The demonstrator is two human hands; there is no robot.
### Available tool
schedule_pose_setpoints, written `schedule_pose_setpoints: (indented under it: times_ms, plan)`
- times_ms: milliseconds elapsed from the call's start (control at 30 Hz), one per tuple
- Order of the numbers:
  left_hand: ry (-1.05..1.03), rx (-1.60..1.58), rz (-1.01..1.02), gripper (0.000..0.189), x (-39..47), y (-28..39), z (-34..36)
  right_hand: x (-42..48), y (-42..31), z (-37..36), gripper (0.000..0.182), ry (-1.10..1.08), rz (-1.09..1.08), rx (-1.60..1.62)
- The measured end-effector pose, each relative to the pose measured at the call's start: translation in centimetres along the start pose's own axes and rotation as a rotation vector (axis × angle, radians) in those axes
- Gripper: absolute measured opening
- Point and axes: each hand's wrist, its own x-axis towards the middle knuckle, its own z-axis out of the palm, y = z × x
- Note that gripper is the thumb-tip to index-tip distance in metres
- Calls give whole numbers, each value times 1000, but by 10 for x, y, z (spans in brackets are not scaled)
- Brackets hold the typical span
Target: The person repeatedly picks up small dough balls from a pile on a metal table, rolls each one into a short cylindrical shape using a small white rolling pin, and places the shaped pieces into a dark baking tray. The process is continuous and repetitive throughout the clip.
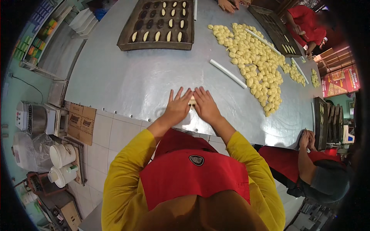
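A small pale piece of dough (192,101) lies on the metal worktable near its front edge, mostly hidden under my fingers. My left hand (179,107) bears on it from the left, palm down, with the fingers stretched forward and the thumb turned inward. From the right, my right hand (206,105) meets the same dough, its fingertips almost touching those of the left. To the right, a white rolling rod (228,74) rests on the table, apart from both hands. Beyond the rod spreads a large heap of yellow dough balls (254,57).
A dark baking tray (156,46) with rows of shaped dough pieces stands at the far side; another tray (274,26) is at the far right. Co-workers' hands (228,5) (307,139) are at the table's far and right edges. White buckets (62,156) stand lower left.
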Motion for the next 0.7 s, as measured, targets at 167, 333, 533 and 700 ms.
schedule_pose_setpoints:
  times_ms: [167,333,533,700]
  plan:
    - [-244,-142,7,66,-59,10,-20,-60,-27,-21,52,-102,-26,66]
    - [214,-119,-210,68,-66,-38,-31,3,-34,-33,52,18,-4,75]
    - [376,-55,-318,63,-54,-64,-25,32,-78,25,64,-193,-161,-65]
    - [494,-171,-352,60,-57,-63,-30,26,-79,19,73,-327,-278,-81]
